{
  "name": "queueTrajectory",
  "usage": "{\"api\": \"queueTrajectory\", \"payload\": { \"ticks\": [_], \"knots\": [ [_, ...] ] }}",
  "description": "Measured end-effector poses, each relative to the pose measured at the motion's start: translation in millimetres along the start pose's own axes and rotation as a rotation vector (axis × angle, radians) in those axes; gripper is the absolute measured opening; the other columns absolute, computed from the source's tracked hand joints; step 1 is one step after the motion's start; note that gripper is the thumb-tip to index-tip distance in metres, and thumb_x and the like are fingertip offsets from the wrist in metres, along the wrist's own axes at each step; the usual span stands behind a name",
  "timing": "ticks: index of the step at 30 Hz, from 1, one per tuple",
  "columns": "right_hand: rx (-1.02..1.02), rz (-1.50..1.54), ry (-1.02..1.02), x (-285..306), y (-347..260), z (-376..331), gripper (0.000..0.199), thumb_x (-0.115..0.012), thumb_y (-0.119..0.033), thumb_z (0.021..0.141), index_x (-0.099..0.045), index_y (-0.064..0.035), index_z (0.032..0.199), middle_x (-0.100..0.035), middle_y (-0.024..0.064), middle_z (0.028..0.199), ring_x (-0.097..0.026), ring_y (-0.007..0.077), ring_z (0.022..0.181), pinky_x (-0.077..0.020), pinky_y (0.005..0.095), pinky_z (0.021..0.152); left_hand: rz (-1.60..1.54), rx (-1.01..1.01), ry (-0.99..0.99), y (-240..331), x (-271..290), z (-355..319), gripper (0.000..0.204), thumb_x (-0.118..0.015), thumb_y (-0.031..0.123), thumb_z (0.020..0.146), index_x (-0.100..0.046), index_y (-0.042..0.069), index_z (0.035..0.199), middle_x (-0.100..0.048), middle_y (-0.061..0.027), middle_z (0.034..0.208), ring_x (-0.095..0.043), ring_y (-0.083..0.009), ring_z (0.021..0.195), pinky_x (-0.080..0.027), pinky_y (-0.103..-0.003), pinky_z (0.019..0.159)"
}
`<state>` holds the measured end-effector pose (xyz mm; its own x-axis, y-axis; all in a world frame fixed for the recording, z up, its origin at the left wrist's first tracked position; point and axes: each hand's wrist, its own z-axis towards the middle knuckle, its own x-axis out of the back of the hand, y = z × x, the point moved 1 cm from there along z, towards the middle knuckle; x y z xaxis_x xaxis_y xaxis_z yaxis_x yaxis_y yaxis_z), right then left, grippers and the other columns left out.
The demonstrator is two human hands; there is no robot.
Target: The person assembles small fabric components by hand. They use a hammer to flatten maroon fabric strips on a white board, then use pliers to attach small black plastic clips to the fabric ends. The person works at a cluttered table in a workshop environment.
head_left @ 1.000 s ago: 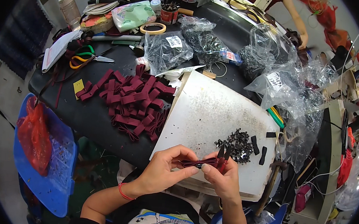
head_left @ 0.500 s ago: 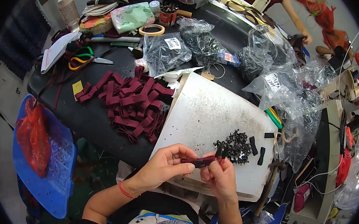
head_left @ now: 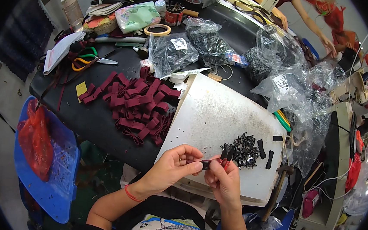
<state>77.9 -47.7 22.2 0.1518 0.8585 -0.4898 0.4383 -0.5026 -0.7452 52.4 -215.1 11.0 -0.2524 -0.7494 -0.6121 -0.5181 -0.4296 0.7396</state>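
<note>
Between my two hands, over the near edge of the white board (head_left: 213,102), is a small maroon ribbon piece with a dark part at its middle (head_left: 206,165). My left hand (head_left: 172,164) pinches its left end between thumb and fingers. At the other end my right hand (head_left: 225,181) is closed on it, the fingertips curled in. Two black prongs (head_left: 230,152) stick up above the right fingers; what they belong to is hidden. A heap of small black clips (head_left: 244,151) lies just beyond my right hand, with several black ribbon pieces (head_left: 269,160) beside it.
Folded maroon ribbon pieces (head_left: 139,103) are heaped left of the board. Scissors (head_left: 95,60), a tape roll (head_left: 157,30) and clear plastic bags (head_left: 171,51) lie farther back. A hammer (head_left: 279,178) rests at the board's right edge. A co-worker's arm (head_left: 310,21) reaches in at top right.
My hands have drawn slightly closer together, and less of the maroon ribbon piece shows between them. The co-worker's arms have come farther into view at the top right.
</note>
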Motion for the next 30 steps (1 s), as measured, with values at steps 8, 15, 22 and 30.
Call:
{"api": "queueTrajectory", "payload": {
  "ticks": [8,15,22,30],
  "knots": [
    [0.039,-0.207,-0.066,6,-5,-3,0.016,-0.069,-0.003,0.083,-0.063,-0.0021,0.098,-0.061,0.0018,0.077,-0.052,0.0057,0.062,-0.0383,0.0192,0.052,0.051,-0.056,-0.053,-4,2,-5,0.030,-0.061,0.011,0.092,-0.052,-0.002,0.118,-0.056,-0.0058,0.103,-0.058,-0.0102,0.091,-0.050,-0.024,0.081],
    [0.823,-1.028,-0.222,3,-22,-7,0.027,-0.073,0.005,0.072,-0.064,0.0008,0.097,-0.063,0.0096,0.091,-0.057,0.0117,0.067,-0.0445,0.0236,0.056,-0.120,0.321,-0.285,7,7,-10,0.036,-0.045,0.020,0.100,-0.051,-0.006,0.124,-0.061,-0.0120,0.108,-0.064,-0.0184,0.093,-0.054,-0.029,0.081],
    [0.968,-1.486,0.109,-1,-17,-22,0.036,-0.076,-0.016,0.074,-0.063,-0.0007,0.103,-0.060,0.0081,0.080,-0.055,0.0225,0.064,-0.0445,0.0320,0.055,0.114,0.004,0.040,6,2,-8,0.035,-0.049,0.004,0.095,-0.048,-0.008,0.128,-0.060,-0.0136,0.118,-0.061,-0.0150,0.102,-0.049,-0.027,0.092],
    [1.045,-1.804,0.013,-10,-16,-16,0.027,-0.074,-0.021,0.075,-0.066,-0.0075,0.098,-0.061,-0.0006,0.079,-0.049,0.0158,0.060,-0.0388,0.0295,0.050,0.329,-0.126,0.128,0,-1,-11,0.033,-0.055,-0.002,0.089,-0.053,-0.008,0.122,-0.061,-0.0139,0.115,-0.061,-0.0155,0.102,-0.049,-0.027,0.090]
  ]
}}
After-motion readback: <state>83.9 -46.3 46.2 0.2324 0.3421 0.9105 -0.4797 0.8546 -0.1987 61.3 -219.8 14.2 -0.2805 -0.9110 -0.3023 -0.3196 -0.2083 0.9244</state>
